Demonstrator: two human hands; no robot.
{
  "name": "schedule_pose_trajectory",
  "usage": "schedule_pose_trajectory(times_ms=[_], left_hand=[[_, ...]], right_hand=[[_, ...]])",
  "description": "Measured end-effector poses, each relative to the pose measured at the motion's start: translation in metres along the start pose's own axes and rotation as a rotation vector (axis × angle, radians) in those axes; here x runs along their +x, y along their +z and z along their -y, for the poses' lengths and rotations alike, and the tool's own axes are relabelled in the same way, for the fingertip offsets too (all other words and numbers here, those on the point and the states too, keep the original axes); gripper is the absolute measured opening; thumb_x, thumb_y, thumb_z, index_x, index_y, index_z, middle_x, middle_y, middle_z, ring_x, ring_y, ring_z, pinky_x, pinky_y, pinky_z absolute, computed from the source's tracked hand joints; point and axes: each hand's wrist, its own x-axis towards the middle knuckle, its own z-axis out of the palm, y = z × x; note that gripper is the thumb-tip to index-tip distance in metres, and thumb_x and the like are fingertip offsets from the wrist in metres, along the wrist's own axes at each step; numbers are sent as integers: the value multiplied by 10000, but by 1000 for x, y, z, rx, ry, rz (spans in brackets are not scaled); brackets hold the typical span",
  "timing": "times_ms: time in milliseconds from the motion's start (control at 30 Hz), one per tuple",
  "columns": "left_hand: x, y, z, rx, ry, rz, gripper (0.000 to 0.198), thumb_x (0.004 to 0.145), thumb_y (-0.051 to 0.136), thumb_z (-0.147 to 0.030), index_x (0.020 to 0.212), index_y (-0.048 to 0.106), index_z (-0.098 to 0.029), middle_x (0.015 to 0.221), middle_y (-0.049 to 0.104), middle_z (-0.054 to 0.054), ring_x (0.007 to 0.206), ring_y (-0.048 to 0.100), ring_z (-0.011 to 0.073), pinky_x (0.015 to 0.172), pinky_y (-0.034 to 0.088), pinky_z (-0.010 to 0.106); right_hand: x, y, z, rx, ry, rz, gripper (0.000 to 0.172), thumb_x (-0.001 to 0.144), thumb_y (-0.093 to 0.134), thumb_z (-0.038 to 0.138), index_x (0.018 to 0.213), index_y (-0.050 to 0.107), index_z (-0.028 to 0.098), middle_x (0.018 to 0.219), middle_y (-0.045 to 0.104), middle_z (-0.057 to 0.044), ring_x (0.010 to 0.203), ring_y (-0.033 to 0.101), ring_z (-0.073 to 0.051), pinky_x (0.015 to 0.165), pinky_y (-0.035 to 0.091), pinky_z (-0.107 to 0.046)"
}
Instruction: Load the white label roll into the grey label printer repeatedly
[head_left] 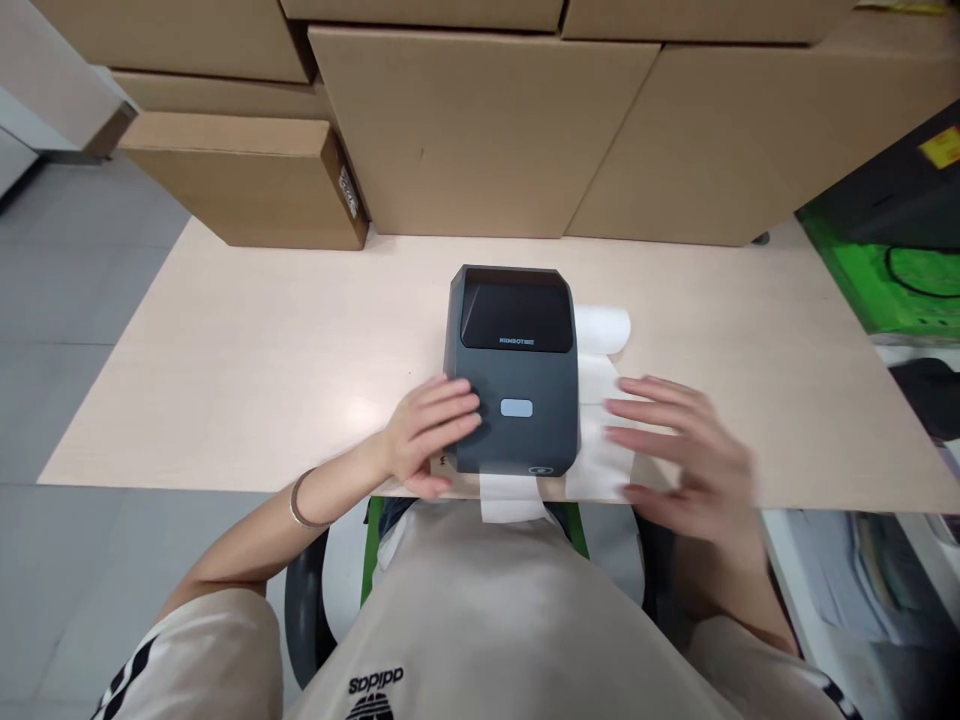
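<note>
Label printer (514,370) at table's (262,380) six o'clock edge, braced at nine o'clock by flat-fingered left hand (427,435); right hand (686,455) spread above label strip (600,335) at three o'clock. Steadying, seemingly; firm hold likely needed next.

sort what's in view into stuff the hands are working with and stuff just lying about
In use: label printer, left hand resting on its left side; white label paper beside it, under the open right hand; label strip poking out the front.
Lying about: cardboard boxes stacked behind; green and black item at far right.
</note>
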Motion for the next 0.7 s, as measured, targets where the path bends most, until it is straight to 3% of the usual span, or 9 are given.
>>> schedule_pose_trajectory(times_ms=[100,200,400,533,633,700], left_hand=[[-3,0,3,30,-301,-118,737,1019,295,-803,1627,490,-436,1483,698,49,1414,670,327,1242,517,576],[-2,-1,4,13,-522,-178,697,1065,246,-758,1589,534,-398,1547,619,79,1485,587,348,1293,442,616],[-4,6,7,-171,-764,-249,618,1078,384,-740,1582,513,-405,1608,530,80,1539,503,328,1255,490,548],[-9,11,11,-311,-906,-275,614,1073,427,-754,1564,528,-399,1650,510,75,1580,475,320,1293,460,549],[-7,13,11,-448,-1040,-269,578,1094,416,-722,1531,565,-375,1665,538,72,1595,482,321,1300,458,577],[-4,15,11,-555,-1110,-266,562,1114,369,-701,1504,593,-363,1656,578,61,1591,505,316,1301,467,584]], right_hand=[[28,51,-33,-147,-161,3,511,1009,648,613,1438,668,335,1434,723,-48,1468,612,-288,1278,485,-499],[36,73,-39,-247,-205,21,572,1024,578,645,1474,645,298,1525,679,-55,1542,549,-285,1298,467,-484],[35,71,-31,-235,-203,-3,606,942,698,484,1506,626,276,1512,679,-64,1595,496,-311,1261,514,-484],[34,69,-34,-282,-205,87,621,961,679,561,1496,636,250,1480,694,-86,1556,545,-313,1277,508,-506],[33,63,-36,-315,-304,82,542,998,673,589,1435,666,268,1434,720,-59,1485,617,-278,1285,515,-499],[34,54,-37,-333,-377,15,413,1010,721,469,1381,690,290,1378,746,-31,1434,662,-233,1279,539,-457]])
